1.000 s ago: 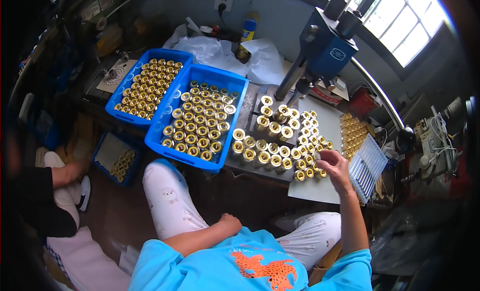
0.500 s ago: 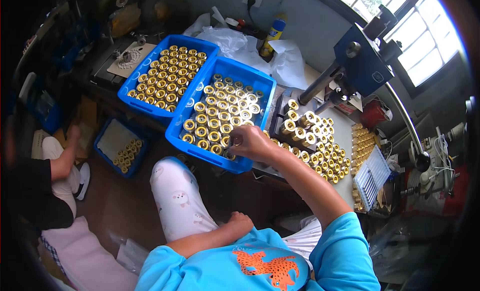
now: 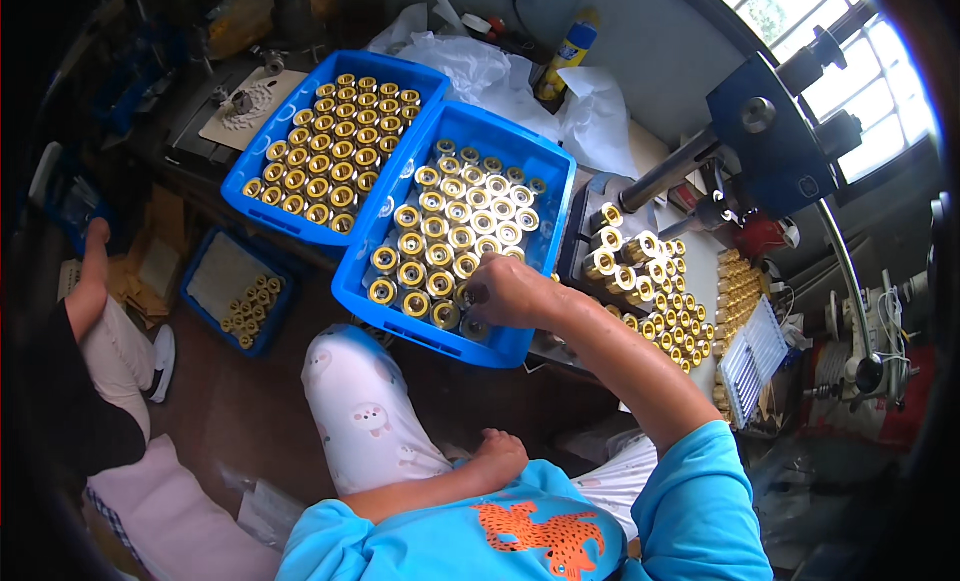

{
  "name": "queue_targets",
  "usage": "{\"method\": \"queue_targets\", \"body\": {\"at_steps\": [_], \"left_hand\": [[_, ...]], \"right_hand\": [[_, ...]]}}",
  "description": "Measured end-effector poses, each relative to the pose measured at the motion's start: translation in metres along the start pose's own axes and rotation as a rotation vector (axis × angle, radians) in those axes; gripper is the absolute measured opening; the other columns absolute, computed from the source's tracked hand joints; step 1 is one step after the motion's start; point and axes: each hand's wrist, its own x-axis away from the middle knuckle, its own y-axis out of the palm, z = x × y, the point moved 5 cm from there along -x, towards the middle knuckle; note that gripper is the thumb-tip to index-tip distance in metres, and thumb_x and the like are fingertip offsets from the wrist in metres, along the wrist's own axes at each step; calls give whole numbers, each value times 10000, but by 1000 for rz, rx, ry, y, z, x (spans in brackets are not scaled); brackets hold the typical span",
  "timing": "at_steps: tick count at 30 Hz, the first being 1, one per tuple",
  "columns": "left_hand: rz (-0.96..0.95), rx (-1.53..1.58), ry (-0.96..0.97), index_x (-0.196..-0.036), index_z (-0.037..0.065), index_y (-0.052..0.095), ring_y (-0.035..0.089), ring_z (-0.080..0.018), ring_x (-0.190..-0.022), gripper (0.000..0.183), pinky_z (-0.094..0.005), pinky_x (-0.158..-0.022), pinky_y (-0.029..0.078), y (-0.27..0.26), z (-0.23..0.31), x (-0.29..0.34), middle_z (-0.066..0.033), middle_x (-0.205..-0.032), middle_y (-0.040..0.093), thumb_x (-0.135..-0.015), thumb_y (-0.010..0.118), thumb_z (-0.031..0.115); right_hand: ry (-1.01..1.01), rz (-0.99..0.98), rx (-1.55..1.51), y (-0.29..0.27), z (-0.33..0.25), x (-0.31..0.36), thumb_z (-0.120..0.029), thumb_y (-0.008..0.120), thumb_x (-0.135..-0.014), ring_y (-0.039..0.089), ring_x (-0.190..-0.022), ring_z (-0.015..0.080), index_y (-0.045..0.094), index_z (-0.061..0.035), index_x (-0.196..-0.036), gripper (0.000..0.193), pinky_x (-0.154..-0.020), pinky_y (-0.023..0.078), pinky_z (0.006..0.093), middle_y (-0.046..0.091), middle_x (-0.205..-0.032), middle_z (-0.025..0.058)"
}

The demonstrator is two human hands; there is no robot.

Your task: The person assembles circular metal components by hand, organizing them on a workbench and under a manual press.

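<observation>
My right hand (image 3: 512,293) reaches down into the near right corner of a blue plastic tray (image 3: 428,343). Its thumb and fingers are pinched together among the brass fittings (image 3: 440,254); whatever they grip is hidden by the hand. These short, ring-shaped fittings stand upright in close rows, their round openings facing up. A few at the tray's far side look duller and greyer. My left hand (image 3: 502,455) rests on my lap, its fingers loosely curled, with nothing seen in it.
A second blue tray (image 3: 290,219) of fittings adjoins on the left. At right stand a blue lever press (image 3: 770,126), more brass fittings (image 3: 675,326) and a white slatted rack (image 3: 752,363). A smaller tray (image 3: 222,326) is lower left, near another person's arm (image 3: 92,276).
My right hand stays at the tray's near right corner, now slightly lower in the picture. The whole view has shifted a little. My left hand still rests on my lap.
</observation>
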Motion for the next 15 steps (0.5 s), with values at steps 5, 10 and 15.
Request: {"method": "queue_targets", "body": {"at_steps": [5,10,15], "left_hand": [[112,-9,-7,-792,-7,653,649,-286,-671,152,-507,-651,504,5,-1,-4,-154,-703,646,-719,594,112],[160,14,-27,-770,-2,641,641,-291,-645,136,-512,-625,502,7,-1,-7,-156,-677,635,-725,581,110],[123,15,-41,-783,-15,636,642,-302,-648,141,-532,-636,502,17,-4,-11,-169,-685,637,-746,566,101]], "right_hand": [[-77,22,66,4,-7,3,-126,717,-718,618,-943,358,625,27,-944,288,-832,512,400,583,-984,201],[-184,98,191,14,-12,11,-83,662,-745,600,-940,348,575,19,-1013,300,-806,505,409,539,-1013,182],[-352,122,290,18,-19,12,-81,637,-755,585,-946,360,549,21,-1007,286,-808,502,415,532,-993,180]]}}
